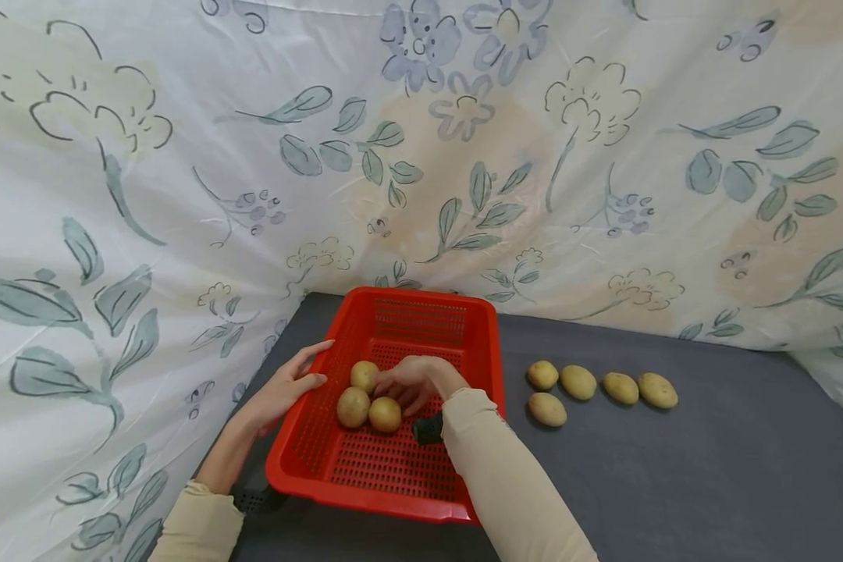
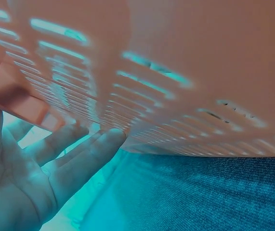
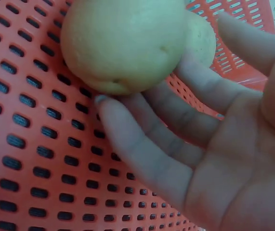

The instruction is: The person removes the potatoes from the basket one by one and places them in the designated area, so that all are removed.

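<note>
a floral cloth (image 1: 421,226) hangs behind the red basket (image 1: 375,501), and the dark tabletop (image 1: 716,460) spreads beneath and to the right of the basket. the left hand (image 1: 281,396) touches the basket's left rim, fingers straight and apart, some of them along the outer wall. the right hand (image 1: 425,376) is inside the basket, fingers and thumb apart, clamped on nothing; its fingertips are right beside the near potato (image 1: 385,414), though contact is hard to tell. that one and two other potatoes (image 1: 353,407) lie together on the basket's floor, toward its left wall, just left of the right hand, which looks the nearer hand. they look roundish, so no long axis stands out. five oval potatoes (image 1: 578,382) lie on the tabletop right of the basket; the basket's right wall stands between them and the right hand.
</note>
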Demonstrator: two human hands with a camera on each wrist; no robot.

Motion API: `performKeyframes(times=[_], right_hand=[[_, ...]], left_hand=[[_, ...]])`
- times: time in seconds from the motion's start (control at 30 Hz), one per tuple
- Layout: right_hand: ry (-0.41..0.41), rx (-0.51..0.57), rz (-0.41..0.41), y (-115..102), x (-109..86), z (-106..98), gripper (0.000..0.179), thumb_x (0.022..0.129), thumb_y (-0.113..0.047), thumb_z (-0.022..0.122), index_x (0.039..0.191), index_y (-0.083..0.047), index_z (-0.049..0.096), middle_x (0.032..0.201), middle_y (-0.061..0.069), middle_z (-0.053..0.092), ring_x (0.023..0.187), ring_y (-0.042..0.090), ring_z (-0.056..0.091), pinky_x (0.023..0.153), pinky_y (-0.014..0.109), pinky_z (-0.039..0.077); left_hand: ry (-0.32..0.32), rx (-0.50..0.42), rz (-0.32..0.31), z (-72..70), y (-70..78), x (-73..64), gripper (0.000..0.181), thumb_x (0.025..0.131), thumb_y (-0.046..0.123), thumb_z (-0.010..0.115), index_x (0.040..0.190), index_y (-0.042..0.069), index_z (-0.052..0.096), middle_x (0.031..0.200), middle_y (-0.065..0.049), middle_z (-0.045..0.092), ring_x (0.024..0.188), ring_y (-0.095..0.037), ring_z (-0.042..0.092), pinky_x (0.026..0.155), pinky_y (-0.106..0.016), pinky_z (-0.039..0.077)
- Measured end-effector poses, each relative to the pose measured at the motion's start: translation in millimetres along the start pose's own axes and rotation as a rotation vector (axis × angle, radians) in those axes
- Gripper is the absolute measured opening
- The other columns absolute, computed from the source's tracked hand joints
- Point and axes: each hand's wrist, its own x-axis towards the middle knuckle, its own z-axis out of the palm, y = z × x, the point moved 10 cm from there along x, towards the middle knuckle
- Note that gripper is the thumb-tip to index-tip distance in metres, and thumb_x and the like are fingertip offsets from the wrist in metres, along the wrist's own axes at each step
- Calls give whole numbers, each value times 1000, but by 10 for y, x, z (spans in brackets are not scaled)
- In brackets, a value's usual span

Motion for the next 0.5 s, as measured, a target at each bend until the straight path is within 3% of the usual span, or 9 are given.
performKeyframes(times=[0.17,0.3,0.5], right_hand=[[-96,-73,18,0,-15,96,37,91,-28,66,120,-5,63,109,9,61,99,27,60,78,38,53],[-171,-138,12,-4,-34,178,29,90,-22,68,115,-7,67,107,5,61,97,21,60,79,36,53],[-211,-161,-11,-21,-65,244,24,87,-13,70,111,-7,67,102,3,62,90,14,59,80,32,52]], left_hand=[[0,3,-1,8,5,7,58,100,10,45,151,14,20,131,-31,41,95,-37,63,73,-47,54],[3,9,-3,7,6,1,58,99,10,46,151,14,20,129,-31,42,95,-37,63,73,-47,54],[3,3,-5,-1,6,-7,59,99,10,46,152,13,19,129,-31,42,94,-37,63,73,-46,54]])
